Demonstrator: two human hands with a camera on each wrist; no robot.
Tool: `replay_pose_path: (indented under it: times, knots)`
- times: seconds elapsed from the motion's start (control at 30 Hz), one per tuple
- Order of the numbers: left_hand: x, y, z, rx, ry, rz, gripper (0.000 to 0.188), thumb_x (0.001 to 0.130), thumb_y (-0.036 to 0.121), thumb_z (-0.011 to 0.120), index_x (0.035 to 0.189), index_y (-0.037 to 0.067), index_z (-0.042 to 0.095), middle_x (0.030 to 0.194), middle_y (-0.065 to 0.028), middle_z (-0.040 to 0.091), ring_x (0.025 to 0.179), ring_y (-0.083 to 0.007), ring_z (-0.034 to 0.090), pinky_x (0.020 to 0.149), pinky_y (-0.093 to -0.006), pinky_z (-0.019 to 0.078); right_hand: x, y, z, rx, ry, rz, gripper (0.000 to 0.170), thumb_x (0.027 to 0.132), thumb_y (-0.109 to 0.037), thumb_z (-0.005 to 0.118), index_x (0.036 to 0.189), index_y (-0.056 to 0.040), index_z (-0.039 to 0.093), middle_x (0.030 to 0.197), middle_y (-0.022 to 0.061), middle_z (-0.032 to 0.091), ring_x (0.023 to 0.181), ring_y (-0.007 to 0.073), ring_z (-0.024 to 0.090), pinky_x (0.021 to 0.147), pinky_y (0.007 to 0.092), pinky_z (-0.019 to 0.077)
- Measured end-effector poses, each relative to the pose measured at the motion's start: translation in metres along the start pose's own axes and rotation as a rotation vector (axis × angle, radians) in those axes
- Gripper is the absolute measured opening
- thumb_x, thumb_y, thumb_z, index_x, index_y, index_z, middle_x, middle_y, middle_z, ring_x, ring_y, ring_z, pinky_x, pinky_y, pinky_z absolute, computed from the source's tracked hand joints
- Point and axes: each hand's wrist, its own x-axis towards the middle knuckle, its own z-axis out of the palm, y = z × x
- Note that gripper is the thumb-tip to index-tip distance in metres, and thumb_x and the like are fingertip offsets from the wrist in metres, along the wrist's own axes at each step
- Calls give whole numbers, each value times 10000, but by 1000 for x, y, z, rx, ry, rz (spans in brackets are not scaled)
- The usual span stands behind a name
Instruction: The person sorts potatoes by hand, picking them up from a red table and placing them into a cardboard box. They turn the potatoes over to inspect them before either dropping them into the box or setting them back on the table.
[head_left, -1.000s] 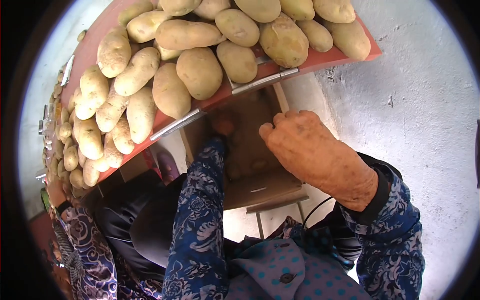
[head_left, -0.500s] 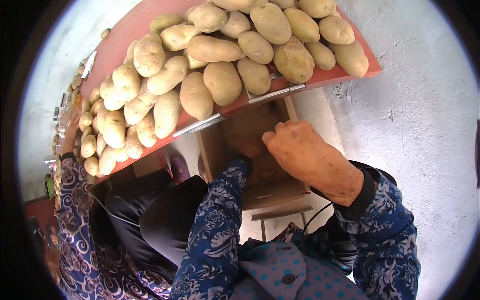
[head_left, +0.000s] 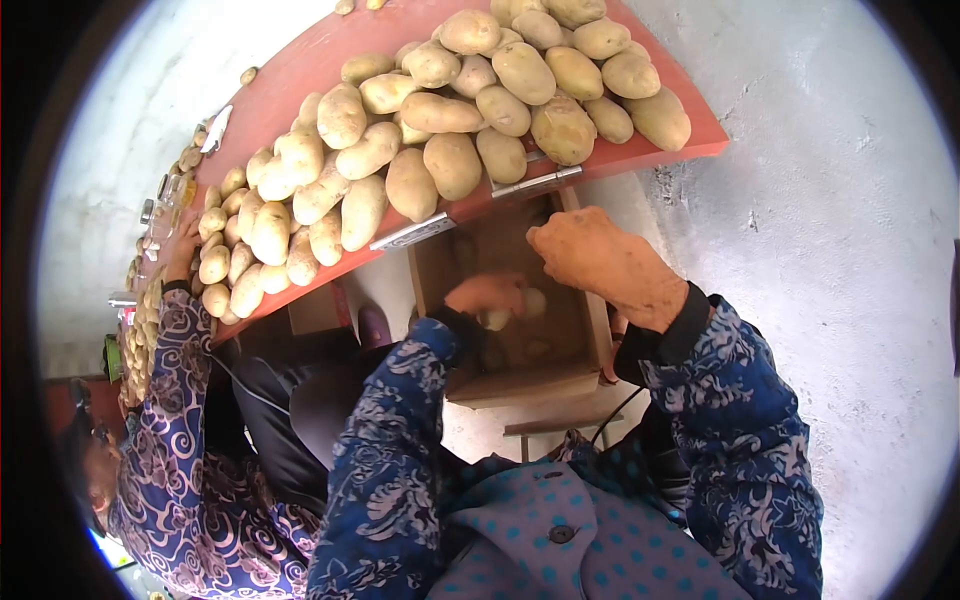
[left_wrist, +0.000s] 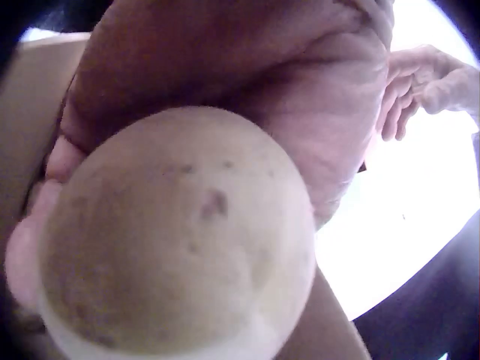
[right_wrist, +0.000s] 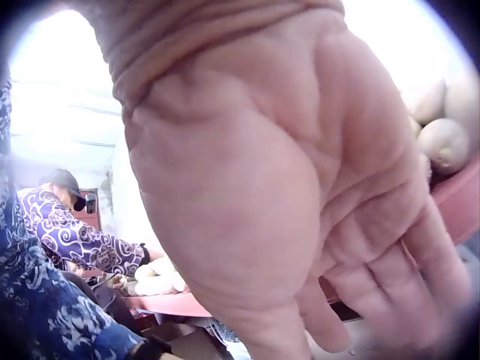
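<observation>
My left hand (head_left: 487, 293) is inside the cardboard box (head_left: 520, 388) below the table edge. It grips a potato (left_wrist: 180, 240), whose round, dark-spotted end fills much of the left wrist view, with fingers curled along its far side. My right hand (head_left: 598, 258) hovers over the box's right side, back of the hand up. Its palm and loosely bent fingers hold nothing in the right wrist view. Other potatoes (head_left: 452, 165) lie piled on the red table (head_left: 690, 120) beyond both hands.
Metal hinges (head_left: 412, 232) line the table's near edge. A pale wall (head_left: 820, 230) rises on the right. To the left sits another person (head_left: 190, 420) in a patterned sleeve, one hand among the potatoes. A small stool (head_left: 560, 425) stands under the box.
My left hand, dim and deep in the box before, now shows more clearly with a pale potato at its fingers. The right hand stays over the box; the view has shifted.
</observation>
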Motion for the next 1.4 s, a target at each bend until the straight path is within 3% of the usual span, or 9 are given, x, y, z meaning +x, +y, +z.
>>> replay_pose_path:
  times: [0.2,0.27,0.4,0.67,0.73,0.77,0.93,1.17,1.4]
  knots:
    - [-58,141,-37,294,-256,-91,534,701,187,663,1184,-12,553,1039,-81,631,948,-195,588,856,-314,461,0,5,-11,118,-264,84,177,805,-150,607,936,-44,552,867,145,587,855,336,582,767,422,468]
    - [-80,153,-41,-202,-365,162,574,682,180,677,1196,-25,526,1024,-77,618,900,-194,607,773,-309,494,2,4,-14,116,-300,99,188,808,-152,602,956,-48,555,872,144,588,867,339,584,776,421,468]
    - [-116,201,-54,-568,-333,69,626,667,191,690,1235,3,505,1009,-95,612,875,-190,621,713,-281,513,9,3,-20,263,-445,146,223,812,-171,597,1007,-68,564,926,147,606,923,352,588,810,421,472]
    - [-133,212,-65,-807,15,364,709,648,273,723,1257,1,482,1033,-158,631,846,-202,641,656,-312,557,41,-5,-34,481,-580,245,258,831,-155,615,1079,-84,624,1004,127,657,934,333,620,834,402,500]
    - [-133,209,-68,-784,87,411,740,655,354,725,1252,-7,478,1049,-186,633,794,-209,647,598,-311,556,45,-1,-28,565,-40,-17,236,877,-239,581,970,-36,657,832,178,678,744,302,674,660,365,533]
    - [-134,211,-70,-836,128,438,753,661,389,718,1248,-13,471,1036,-188,635,756,-209,646,568,-307,552,47,2,-30,554,-42,-27,236,877,-239,581,970,-36,657,832,178,678,744,302,674,660,365,533]
    - [-128,196,-84,-962,114,638,691,816,476,609,1290,4,433,1017,-184,624,718,-218,637,580,-298,540,59,-2,-61,1273,301,504,221,955,-184,509,1009,0,618,892,73,661,769,120,633,680,268,500]
    - [-106,180,-79,-1127,180,691,514,921,460,514,1183,18,483,929,-145,616,713,-234,646,535,-335,542,71,-33,-76,1145,222,222,697,884,-277,613,1445,-28,282,1333,174,491,1282,267,437,1057,375,347]
    - [-109,177,-83,-1164,100,671,472,937,448,500,1130,18,517,924,-134,610,717,-243,652,534,-347,553,80,-39,-75,1254,238,212,783,846,-248,655,1477,-63,229,1416,174,395,1342,284,357,1085,395,308]
